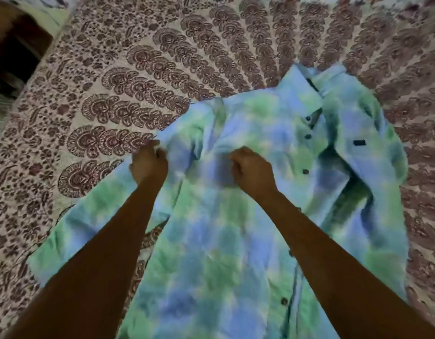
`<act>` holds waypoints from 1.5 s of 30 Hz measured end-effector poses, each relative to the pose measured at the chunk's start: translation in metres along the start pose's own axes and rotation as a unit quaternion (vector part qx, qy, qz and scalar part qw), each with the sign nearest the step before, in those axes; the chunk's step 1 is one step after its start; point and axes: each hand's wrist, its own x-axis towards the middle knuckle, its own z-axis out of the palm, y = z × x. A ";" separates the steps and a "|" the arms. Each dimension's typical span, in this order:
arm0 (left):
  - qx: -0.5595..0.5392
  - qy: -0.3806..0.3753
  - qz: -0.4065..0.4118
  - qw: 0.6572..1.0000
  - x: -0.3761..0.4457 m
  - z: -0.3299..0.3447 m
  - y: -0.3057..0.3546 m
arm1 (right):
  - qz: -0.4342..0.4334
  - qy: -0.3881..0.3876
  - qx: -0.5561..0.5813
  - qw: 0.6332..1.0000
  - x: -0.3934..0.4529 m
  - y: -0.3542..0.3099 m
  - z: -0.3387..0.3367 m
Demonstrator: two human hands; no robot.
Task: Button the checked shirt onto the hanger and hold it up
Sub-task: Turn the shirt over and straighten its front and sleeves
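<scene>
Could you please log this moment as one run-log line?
shirt: flat on bedspread, unbuttoned | left hand: grips sleeve edge | right hand: grips front panel | hanger: not visible

Blurred throughout by motion. Shirt (226,241) hem cut off by the near edge. Fingers (151,149) of the left hand (149,165) and those of the right hand (251,170) curled under, hidden against cloth. Bed cover (138,69) cropped on every side.

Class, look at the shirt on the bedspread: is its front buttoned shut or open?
Open at the top. The shirt has its right panel folded back from the dark buttons. Lower down, cannot tell.
</scene>
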 end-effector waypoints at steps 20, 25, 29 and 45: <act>-0.087 -0.274 0.008 0.958 0.142 -0.038 -0.066 | 0.066 -0.010 -0.062 0.996 0.239 0.003 0.031; 0.092 -0.326 0.032 0.940 0.139 -0.047 -0.060 | 0.020 0.020 0.044 0.999 0.227 0.014 0.038; 0.156 -0.190 0.001 0.969 0.135 -0.044 -0.064 | -0.047 -0.065 0.013 0.997 0.189 0.015 0.038; -0.010 -0.088 0.273 0.958 0.004 0.087 0.200 | 0.187 0.146 -0.150 0.960 0.028 0.193 -0.107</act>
